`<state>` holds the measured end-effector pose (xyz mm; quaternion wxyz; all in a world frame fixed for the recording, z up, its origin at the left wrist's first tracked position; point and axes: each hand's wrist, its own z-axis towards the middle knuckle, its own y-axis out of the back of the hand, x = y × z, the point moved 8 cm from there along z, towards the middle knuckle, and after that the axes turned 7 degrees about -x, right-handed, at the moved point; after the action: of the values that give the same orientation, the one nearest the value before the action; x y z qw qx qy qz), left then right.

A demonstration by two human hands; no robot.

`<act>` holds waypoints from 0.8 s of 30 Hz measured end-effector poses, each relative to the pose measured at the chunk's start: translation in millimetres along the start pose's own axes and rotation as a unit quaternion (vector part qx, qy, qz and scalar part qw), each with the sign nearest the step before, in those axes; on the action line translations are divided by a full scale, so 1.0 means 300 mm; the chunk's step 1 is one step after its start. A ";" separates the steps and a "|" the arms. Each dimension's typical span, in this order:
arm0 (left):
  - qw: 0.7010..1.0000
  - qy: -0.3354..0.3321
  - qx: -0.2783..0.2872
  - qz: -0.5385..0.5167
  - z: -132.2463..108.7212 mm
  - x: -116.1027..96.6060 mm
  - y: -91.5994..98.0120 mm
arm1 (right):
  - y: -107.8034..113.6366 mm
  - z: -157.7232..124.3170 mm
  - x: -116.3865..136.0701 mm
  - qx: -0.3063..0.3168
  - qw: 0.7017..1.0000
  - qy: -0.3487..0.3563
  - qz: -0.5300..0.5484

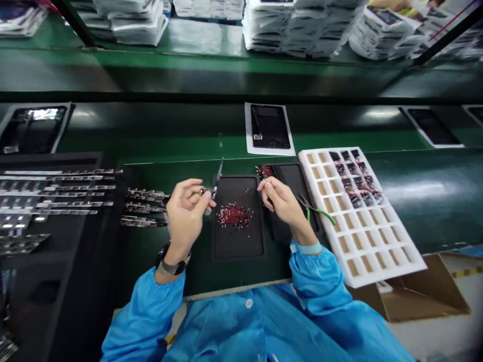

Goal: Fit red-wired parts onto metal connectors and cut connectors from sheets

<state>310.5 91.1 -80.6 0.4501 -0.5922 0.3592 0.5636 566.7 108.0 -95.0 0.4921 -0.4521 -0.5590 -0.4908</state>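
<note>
You're at a green counter (426,221), hands apart. Left hand (184,216) pinches metal tweezers (218,176); right hand (281,201) is beside a red clump (265,171), grip hard to make out. Tiny red parts (234,215) lie heaped on a black mat (237,246), too small to identify. Green-handled pliers (317,211) sit just right, by a white foam tray (400,256); stacked packs (294,25) fill the shelf beyond.

Bench count: 2 hands (184,216), 1 tweezers (218,176), 1 pliers (317,211), 1 watch (173,264).
Also logged: 2 black mats (237,241), 1 foam tray (409,266), 1 cardboard box (422,296), 4 black panels (267,129) on the belt, the fourth cut off by the frame; small red parts too many to count.
</note>
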 end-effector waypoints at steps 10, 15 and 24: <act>0.984 -0.093 0.088 0.126 -0.091 0.026 -0.093 | -0.157 -0.035 0.040 0.140 0.988 0.027 -0.061; 0.948 -0.213 0.134 0.195 -0.129 -0.029 -0.133 | -0.196 -0.048 0.049 0.164 0.982 0.052 -0.078; 0.902 -0.272 0.208 0.261 -0.157 -0.013 -0.161 | -0.208 -0.051 0.023 0.170 0.980 0.021 -0.104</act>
<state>371.4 62.9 -72.4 0.4801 -0.1934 0.4738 0.7125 506.0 86.0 -94.2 0.5197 -0.2904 -0.6681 -0.4463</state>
